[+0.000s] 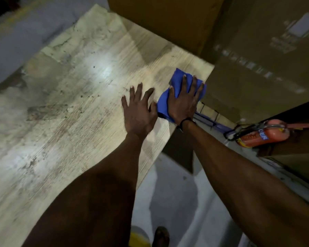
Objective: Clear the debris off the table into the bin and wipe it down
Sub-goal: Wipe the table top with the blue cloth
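A pale, stained wooden table fills the left and middle of the view. A blue cloth lies bunched at the table's right edge, near its far corner. My right hand presses flat on top of the cloth, fingers spread over it. My left hand lies flat on the bare tabletop just left of the cloth, fingers apart, its thumb side touching the cloth's edge. Dark specks and smears mark the tabletop to the left. No bin can be identified for sure.
Large cardboard boxes stand against the table's far and right sides. A red fire extinguisher lies on the floor to the right. A white and yellow round object and my foot show below the table edge.
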`<move>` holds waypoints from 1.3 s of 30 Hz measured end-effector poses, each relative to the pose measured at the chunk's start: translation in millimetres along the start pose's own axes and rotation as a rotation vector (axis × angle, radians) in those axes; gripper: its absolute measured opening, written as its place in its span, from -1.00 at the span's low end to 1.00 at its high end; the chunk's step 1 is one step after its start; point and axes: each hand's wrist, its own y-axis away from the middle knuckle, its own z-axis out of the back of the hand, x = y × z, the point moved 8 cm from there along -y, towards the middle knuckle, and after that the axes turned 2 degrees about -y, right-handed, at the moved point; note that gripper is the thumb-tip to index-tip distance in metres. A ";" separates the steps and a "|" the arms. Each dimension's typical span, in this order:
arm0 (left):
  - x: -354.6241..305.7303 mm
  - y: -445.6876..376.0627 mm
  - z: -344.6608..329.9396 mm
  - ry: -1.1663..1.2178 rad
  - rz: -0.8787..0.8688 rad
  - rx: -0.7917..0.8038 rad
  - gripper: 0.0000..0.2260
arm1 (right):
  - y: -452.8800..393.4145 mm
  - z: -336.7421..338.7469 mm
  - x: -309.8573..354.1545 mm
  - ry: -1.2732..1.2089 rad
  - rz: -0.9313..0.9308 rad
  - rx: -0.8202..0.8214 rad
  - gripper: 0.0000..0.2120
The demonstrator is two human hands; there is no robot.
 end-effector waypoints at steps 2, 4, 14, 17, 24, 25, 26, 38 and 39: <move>0.9 2.0 0.9 -0.005 0.001 -0.002 -0.54 | -9.2 2.9 -2.2 0.025 0.011 -0.015 -0.25; 0.5 0.1 0.1 -0.005 0.014 -0.002 -0.55 | -6.7 8.0 1.0 0.019 0.008 -0.019 -0.24; 1.0 -2.3 -1.4 0.017 0.044 -0.042 -0.58 | 38.6 3.7 12.7 0.095 0.054 0.020 -0.28; 1.9 -2.8 -2.0 -0.008 0.045 -0.057 -0.59 | -5.3 6.8 -0.2 0.036 0.043 -0.051 -0.31; -0.9 -1.3 0.7 -0.017 0.049 -0.087 -0.59 | -26.8 7.9 -8.5 0.044 -0.010 -0.044 -0.33; -1.4 -1.7 1.2 -0.019 0.051 -0.083 -0.59 | -8.8 7.6 -2.7 0.049 -0.014 -0.030 -0.33; -1.7 -2.0 1.2 -0.013 0.053 -0.072 -0.58 | 11.1 7.3 2.6 0.044 0.000 -0.014 -0.33; -4.8 -2.6 6.4 -0.034 0.056 -0.066 -0.58 | -75.4 12.5 -13.9 0.079 0.209 0.055 -0.28; -4.9 -3.1 6.4 -0.028 0.060 -0.065 -0.58 | -87.7 12.6 -17.1 0.080 0.224 0.062 -0.28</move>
